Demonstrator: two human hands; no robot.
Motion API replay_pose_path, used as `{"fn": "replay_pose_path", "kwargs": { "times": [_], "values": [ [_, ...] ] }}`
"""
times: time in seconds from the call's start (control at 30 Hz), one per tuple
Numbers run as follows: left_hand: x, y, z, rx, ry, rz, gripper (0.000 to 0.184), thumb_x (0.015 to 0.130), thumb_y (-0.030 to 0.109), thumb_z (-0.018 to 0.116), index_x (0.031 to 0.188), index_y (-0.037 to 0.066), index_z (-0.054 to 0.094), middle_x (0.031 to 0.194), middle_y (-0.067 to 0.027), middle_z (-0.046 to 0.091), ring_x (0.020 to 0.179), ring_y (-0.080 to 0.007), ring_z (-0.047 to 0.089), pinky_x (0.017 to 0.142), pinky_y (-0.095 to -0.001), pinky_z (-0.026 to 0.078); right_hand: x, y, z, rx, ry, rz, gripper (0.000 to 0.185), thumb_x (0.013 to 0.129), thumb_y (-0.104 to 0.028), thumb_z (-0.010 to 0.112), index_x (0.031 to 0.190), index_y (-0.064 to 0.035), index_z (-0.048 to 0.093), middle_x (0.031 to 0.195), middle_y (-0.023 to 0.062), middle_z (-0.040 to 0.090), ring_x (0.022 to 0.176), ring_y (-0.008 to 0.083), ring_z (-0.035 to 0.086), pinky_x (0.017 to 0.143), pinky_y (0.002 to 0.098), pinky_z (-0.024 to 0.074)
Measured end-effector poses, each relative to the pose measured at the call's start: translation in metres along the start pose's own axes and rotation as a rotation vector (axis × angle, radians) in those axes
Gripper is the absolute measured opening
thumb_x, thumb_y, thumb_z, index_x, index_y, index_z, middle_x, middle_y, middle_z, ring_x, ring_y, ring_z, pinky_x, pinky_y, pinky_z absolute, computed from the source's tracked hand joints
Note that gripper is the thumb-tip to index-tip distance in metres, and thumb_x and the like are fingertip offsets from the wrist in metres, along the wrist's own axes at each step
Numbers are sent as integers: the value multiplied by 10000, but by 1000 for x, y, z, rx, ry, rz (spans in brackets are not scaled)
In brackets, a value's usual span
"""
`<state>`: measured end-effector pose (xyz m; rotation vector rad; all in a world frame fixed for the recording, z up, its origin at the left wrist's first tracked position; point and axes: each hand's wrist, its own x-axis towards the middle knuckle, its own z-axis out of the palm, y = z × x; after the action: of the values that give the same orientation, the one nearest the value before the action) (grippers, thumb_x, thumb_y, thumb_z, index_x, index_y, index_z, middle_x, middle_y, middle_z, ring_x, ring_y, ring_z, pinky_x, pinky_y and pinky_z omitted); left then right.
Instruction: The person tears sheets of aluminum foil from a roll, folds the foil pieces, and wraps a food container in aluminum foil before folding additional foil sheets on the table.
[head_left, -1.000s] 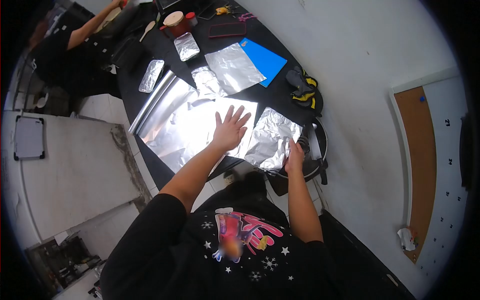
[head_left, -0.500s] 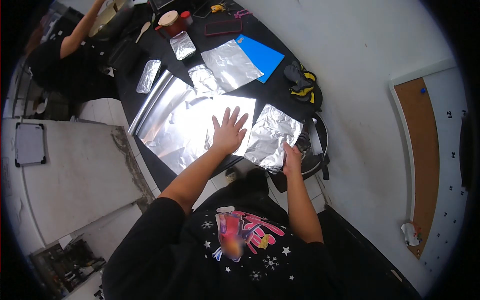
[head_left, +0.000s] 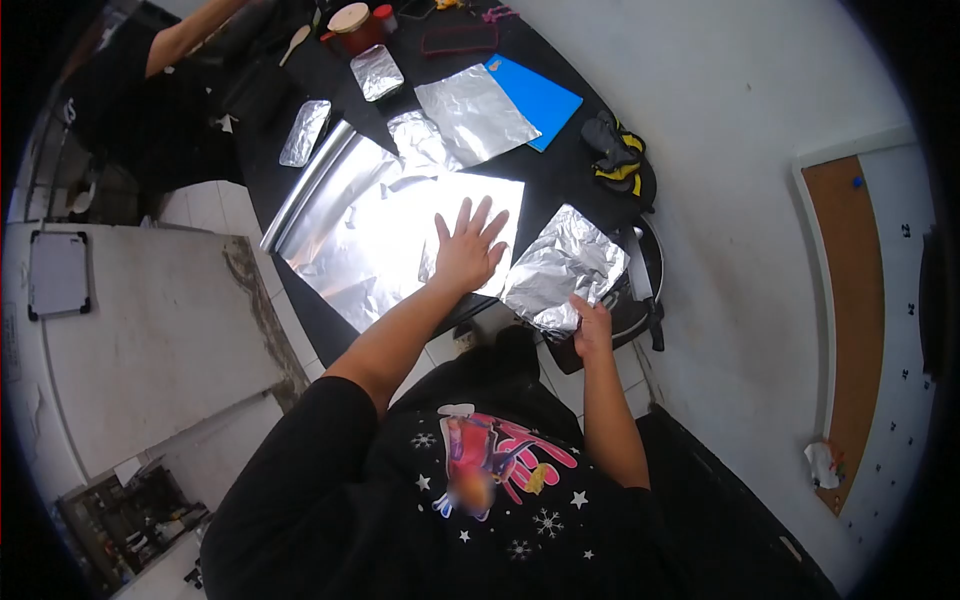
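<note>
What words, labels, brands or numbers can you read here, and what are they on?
"23": on the wall board.
Other numbers below it: too small or blurred to read surely.
Pink lettering on the black shirt: too folded and stylised to read.
I can read no brands.

White board (head_left: 884, 265), right edge: black numbers (head_left: 906, 230) ran down it; the top one read 23, and the next looked like 24.
Lower numbers, lower right: were too small and blurred to read.
Black shirt (head_left: 400, 520), bottom centre: bore slanted pink lettering (head_left: 535, 440); its word could not be made out.
</note>
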<state>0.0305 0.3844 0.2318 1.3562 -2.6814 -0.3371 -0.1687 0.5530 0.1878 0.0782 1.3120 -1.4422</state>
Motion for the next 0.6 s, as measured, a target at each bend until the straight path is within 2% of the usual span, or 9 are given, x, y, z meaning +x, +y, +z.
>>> {"fn": "replay_pose_path", "kwargs": {
  "times": [0.23,0.47,0.5,0.6],
  "values": [
    [0,1,-1,25,-10,-4,530,921,420,429,1417,262,329,1517,-70,204,1395,-357,155,1011,-709,131,-13,6,2,37,-62,-24,322,792,18,654,1095,-5,549,987,66,622,879,180,617,785,328,506],
    [-1,0,-3,-10,-8,-17,539,921,429,424,1417,240,329,1515,-100,196,1395,-363,147,1019,-698,128,-21,-4,-50,-139,183,-166,288,754,50,654,1020,-5,560,941,67,603,802,166,588,739,297,484],
    [-3,-1,-4,-23,41,4,543,914,405,441,1401,184,351,1490,-126,244,1377,-372,190,1033,-663,160,-28,-9,-52,-176,174,-191,279,754,50,653,1011,-5,560,933,63,602,800,159,586,735,290,481],
    [-6,-16,-14,-186,221,-75,530,892,326,494,1366,117,384,1431,-172,324,1325,-382,280,1042,-588,222,-60,-40,-45,-320,130,-267,263,756,45,652,997,-5,561,912,51,601,798,141,580,727,274,473]
  ]
}}
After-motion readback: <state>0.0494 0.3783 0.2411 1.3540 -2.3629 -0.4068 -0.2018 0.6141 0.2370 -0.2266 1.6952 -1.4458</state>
